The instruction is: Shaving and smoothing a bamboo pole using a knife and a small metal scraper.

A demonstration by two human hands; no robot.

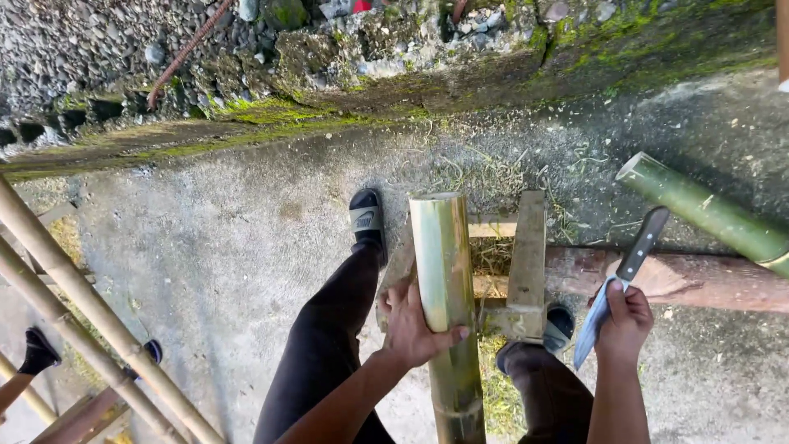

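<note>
We had our left hand [415, 322] wrapped around the bamboo [445, 288], which stood upright against the wooden stand [526, 263] between our legs. Right hand [626, 322] was closed on the knife [618, 284] (blade pointing down, dark end up), just beside the log [699, 279].

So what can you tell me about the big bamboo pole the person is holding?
The bamboo pole is a thick, yellow-green stalk, smooth and shiny, with darker green blotches lower down. Its top end is cut flat and looks hollow. It stands nearly upright between the person's legs, beside a small wooden frame. The left hand wraps around its middle, thumb across the front. The right hand holds a knife off to the side, not touching the pole. The bottom runs out of the picture.
</note>
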